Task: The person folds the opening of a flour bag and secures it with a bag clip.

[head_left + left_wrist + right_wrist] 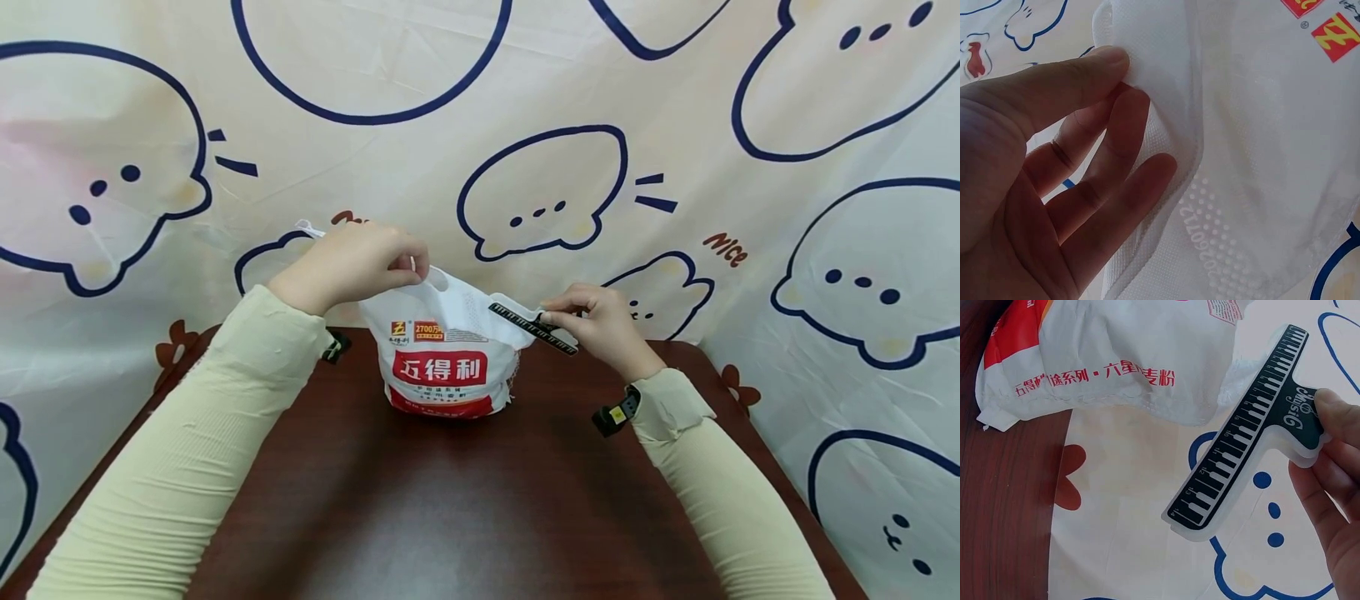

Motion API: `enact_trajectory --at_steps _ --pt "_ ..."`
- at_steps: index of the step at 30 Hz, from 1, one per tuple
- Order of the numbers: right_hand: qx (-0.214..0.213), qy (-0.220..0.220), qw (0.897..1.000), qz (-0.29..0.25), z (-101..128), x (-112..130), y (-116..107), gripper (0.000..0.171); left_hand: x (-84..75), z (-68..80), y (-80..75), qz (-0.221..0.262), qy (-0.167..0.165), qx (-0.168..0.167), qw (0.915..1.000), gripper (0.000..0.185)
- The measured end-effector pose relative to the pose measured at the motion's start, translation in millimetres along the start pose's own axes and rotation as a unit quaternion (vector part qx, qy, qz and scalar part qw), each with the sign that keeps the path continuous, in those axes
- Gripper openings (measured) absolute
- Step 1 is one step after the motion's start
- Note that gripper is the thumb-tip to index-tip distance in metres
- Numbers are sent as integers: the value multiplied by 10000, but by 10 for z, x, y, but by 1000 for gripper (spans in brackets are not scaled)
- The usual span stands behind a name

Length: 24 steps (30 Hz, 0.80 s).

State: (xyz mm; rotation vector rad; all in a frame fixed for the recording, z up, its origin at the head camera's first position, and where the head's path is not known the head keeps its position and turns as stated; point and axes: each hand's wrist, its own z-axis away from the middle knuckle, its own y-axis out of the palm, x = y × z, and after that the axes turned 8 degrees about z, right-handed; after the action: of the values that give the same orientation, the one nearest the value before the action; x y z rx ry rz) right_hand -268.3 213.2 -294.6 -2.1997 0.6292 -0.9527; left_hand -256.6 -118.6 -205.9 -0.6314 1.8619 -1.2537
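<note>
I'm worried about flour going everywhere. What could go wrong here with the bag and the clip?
1. The left hand pinches only the thin top edge of the bag; a slip might let the top flop and the bag tip.
2. The right hand holds the clip by its tab alone, beside the bag top, not yet on it; it may twist or clamp crookedly.

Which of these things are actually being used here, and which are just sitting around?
In use: the flour bag, pinched at its top by the left hand; the piano-key clip, held by the right hand.

Just there: the wooden table; the cartoon backdrop cloth.
</note>
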Motion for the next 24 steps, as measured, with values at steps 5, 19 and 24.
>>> enact_trajectory --at_steps 5,19,24 --pt "9 80 9999 -61 -17 6 19 10 9 4 -1 36 34 -55 10000 9" --pt "89 11 9990 -438 -70 -6 139 9 48 4 0 59 112 -91 9999 8" --pt "-11 -160 9988 -468 -77 -32 177 8 46 6 -9 75 148 -79 9998 8"
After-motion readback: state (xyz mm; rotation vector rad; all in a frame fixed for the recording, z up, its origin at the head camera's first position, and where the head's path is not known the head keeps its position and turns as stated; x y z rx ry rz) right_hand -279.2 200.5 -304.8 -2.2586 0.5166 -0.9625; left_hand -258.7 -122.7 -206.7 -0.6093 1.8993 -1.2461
